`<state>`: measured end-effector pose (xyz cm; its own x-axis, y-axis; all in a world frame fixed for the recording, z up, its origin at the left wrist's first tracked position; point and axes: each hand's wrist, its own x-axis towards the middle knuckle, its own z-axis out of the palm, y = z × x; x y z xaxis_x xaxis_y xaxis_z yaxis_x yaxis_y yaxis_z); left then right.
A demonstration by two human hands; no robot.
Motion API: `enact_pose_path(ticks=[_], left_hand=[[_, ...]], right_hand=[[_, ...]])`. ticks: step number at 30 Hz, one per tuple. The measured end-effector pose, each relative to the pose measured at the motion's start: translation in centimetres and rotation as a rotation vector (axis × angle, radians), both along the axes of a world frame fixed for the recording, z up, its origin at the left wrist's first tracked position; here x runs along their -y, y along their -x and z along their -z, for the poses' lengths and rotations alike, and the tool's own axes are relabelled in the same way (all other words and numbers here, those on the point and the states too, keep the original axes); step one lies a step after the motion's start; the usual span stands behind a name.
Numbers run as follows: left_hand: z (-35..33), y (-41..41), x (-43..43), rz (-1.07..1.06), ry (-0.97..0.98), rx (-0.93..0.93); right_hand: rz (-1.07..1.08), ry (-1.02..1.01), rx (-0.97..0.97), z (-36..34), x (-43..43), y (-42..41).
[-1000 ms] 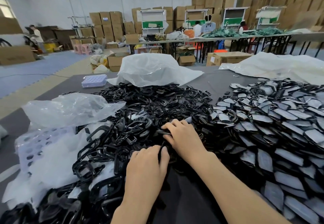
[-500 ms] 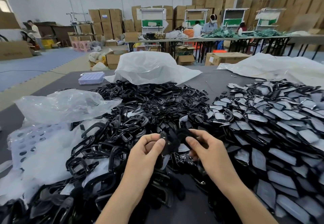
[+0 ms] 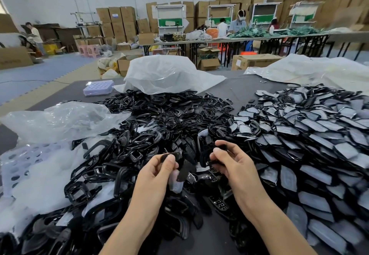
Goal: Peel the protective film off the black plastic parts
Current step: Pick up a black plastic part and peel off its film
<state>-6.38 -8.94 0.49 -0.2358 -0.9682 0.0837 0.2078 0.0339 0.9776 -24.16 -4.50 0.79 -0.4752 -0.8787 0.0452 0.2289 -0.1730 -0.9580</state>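
Holding, left: our left hand hangs above the bench, thumb and forefinger pinching the top of a small black part.
Below the pinch: a dark strip and a pale scrap of film dangle under those fingers; we cannot tell whether the two are joined.
Right: our right hand is level with the left, close beside it but not touching. Its fingers are curled round a second black part, thumb pressed on its top.
Under the hands: both are over the near edge of the middle heap, glossy black loop-shaped frames tangled together.
Right side: flat black pieces, each with grey film on its upper face, overlapping like scales from mid-bench to the near right corner.
Far side: a white bag slumped on the back of the middle heap; a white sheet behind the flat pieces.
Left side: a clear bag lying against the frames; nearer us, a perforated lilac tray half covered by white plastic.
Far left of bench: a smaller lilac tray, apart from the heaps.
Background: stacked cardboard boxes along the wall; people at a long bench, too small for us to read more.
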Motion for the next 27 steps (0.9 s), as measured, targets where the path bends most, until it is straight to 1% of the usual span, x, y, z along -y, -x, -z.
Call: enact_pose_path(ticks=[4,6,8,13,16,20,23,25,27], left_hand=[[0.3,-0.1,0.0,-0.008,0.04,0.028],[0.4,-0.2,0.2,-0.014,0.054,0.029],[0.5,-0.3,0.4,-0.026,0.067,0.031],[0.1,0.0,-0.1,-0.044,0.075,0.025],[-0.2,0.1,-0.4,-0.041,0.115,0.067],[-0.8,0.4,-0.8,-0.067,0.13,0.023],[-0.9,0.6,-1.1,-0.035,0.132,0.013],[-0.8,0.6,-1.2,-0.025,0.143,0.056],[-0.5,0.6,-1.2,-0.058,0.18,0.143]], right_hand=[[-0.067,0.065,0.233,-0.4,0.0,0.4],[-0.104,0.103,0.313,-0.5,-0.2,0.5],[-0.144,0.128,0.348,-0.6,-0.3,0.4],[-0.199,0.094,0.241,-0.3,-0.2,-0.1],[-0.223,0.06,0.181,0.0,0.0,-0.6],[-0.207,0.015,0.142,0.3,0.1,-0.8],[-0.217,0.004,0.132,0.4,0.0,-1.1],[-0.243,0.012,0.133,0.3,-0.1,-1.3],[-0.277,0.018,0.119,0.4,-0.1,-1.7]])
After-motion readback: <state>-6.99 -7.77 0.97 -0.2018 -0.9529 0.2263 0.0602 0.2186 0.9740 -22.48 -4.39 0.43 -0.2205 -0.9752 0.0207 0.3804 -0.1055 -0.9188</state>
